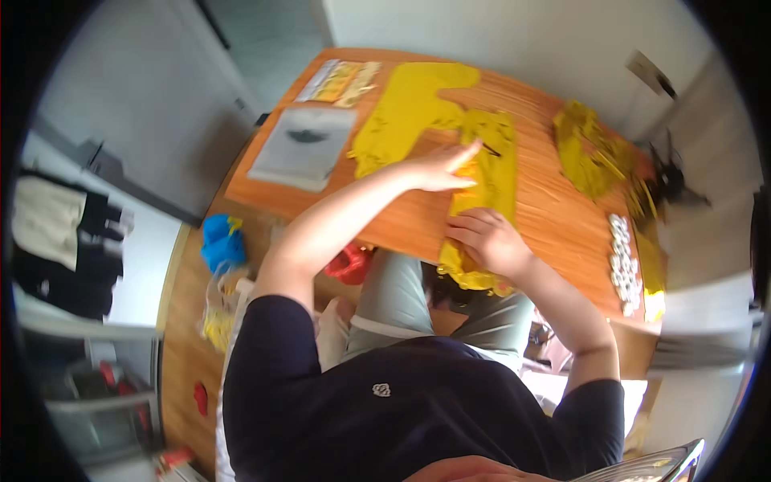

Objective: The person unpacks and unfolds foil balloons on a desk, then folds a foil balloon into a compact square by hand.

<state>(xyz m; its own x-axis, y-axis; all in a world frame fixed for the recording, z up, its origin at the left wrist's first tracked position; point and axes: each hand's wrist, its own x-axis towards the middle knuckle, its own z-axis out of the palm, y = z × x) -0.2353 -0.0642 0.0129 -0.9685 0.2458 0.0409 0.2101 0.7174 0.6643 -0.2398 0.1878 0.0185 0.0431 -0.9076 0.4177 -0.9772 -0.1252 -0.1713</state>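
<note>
A folded strip of yellow fabric [491, 173] lies on the wooden table [546, 217] and hangs over its near edge. My left hand [442, 166] reaches out over the strip and pinches a thin dark pen-like tool [490, 149] at its tip. My right hand [487, 239] presses down on the lower part of the same strip, fingers curled on the cloth. A larger flat yellow fabric piece [405, 112] lies just left of the strip.
A grey sheet with a dark print [305, 145] and a yellow printed sheet [341, 80] lie at the table's far left. A crumpled yellow fabric heap [590, 149] sits right. White round pieces [622, 261] line the right edge. Blue [221, 241] and red [349, 263] items lie on the floor.
</note>
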